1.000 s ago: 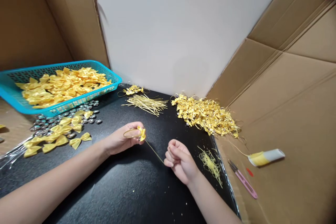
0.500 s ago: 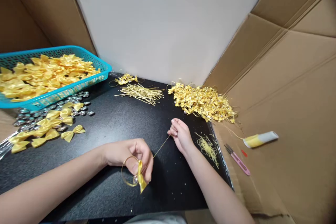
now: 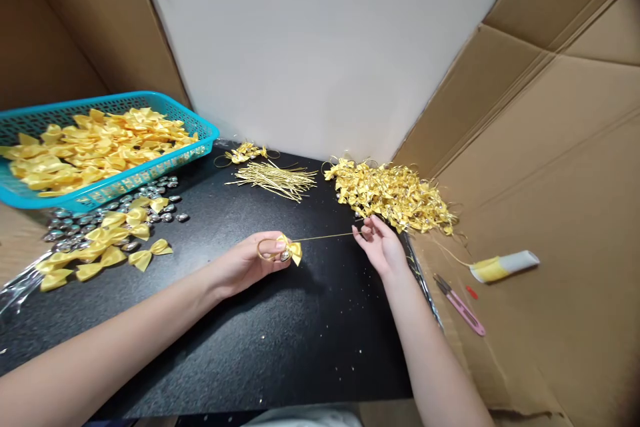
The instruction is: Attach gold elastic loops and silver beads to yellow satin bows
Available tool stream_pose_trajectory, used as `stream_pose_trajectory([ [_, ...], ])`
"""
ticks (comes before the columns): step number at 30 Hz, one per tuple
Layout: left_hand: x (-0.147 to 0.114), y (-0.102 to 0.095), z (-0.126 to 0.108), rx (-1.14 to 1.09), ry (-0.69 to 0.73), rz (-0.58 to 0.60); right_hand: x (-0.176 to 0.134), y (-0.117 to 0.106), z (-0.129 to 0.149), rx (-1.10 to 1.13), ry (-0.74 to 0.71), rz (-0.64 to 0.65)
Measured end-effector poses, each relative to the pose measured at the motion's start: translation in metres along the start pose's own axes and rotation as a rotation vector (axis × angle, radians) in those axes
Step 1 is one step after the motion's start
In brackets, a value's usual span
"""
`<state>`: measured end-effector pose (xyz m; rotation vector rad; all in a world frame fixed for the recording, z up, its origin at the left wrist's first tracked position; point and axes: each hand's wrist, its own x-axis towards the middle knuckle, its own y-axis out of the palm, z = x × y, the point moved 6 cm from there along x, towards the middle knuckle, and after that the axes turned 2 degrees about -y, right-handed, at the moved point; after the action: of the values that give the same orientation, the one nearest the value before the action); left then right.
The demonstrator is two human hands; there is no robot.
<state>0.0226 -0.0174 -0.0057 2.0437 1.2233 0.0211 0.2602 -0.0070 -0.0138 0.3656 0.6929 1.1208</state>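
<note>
My left hand pinches a small yellow satin bow between thumb and fingers. A silver, gem-like bead sits against the bow's middle, and a gold cord loop sticks out to its left. From the bow a thin gold thread runs taut, nearly level, to my right hand. That hand is closed at the fingertips on the thread's far end, just in front of a heap of bows with cord loops.
Loose yellow bows fill a turquoise basket at the left. Several bows and silver beads lie before it. Cut gold cords lie at the back. A thread spool and pink-handled snips rest on cardboard at the right.
My left hand has moved up, away from me, with the bow. My right hand has shifted right, stretching the thread nearly level. The tangle of thread scraps is now hidden behind my right forearm.
</note>
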Motion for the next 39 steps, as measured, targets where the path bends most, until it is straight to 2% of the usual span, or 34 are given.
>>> stream_pose_trajectory([
  [3, 0.002, -0.003, -0.001, 0.013, 0.009, -0.065, -0.002, -0.002, 0.0, 0.001, 0.044, -0.013],
  [7, 0.003, -0.009, -0.002, 0.026, 0.036, -0.132, -0.003, 0.001, 0.003, 0.04, 0.051, 0.041],
  [11, 0.004, -0.015, -0.005, 0.026, 0.067, -0.187, -0.001, -0.001, 0.014, 0.042, -0.021, 0.057],
  [15, 0.005, -0.018, -0.006, -0.071, 0.077, -0.224, -0.007, 0.003, 0.017, -0.001, -0.12, 0.063],
  [17, 0.006, -0.015, -0.004, -0.137, 0.061, -0.205, -0.017, 0.012, 0.007, -0.071, -0.145, 0.102],
  [22, 0.005, -0.01, 0.004, -0.161, 0.043, -0.182, -0.053, 0.047, -0.042, -0.329, -0.127, 0.328],
  [27, -0.002, -0.006, 0.008, -0.053, 0.057, -0.232, -0.07, 0.058, -0.061, -0.347, -0.17, 0.386],
  [32, -0.009, 0.002, 0.005, 0.094, 0.11, -0.281, -0.08, 0.055, -0.047, -0.47, -0.335, 0.361],
  [35, -0.011, 0.005, 0.006, 0.09, 0.108, -0.288, -0.086, 0.052, -0.043, -0.698, -0.468, 0.305],
  [39, -0.011, 0.008, 0.01, 0.06, 0.082, -0.252, -0.095, 0.058, -0.043, -0.946, -0.684, 0.348],
])
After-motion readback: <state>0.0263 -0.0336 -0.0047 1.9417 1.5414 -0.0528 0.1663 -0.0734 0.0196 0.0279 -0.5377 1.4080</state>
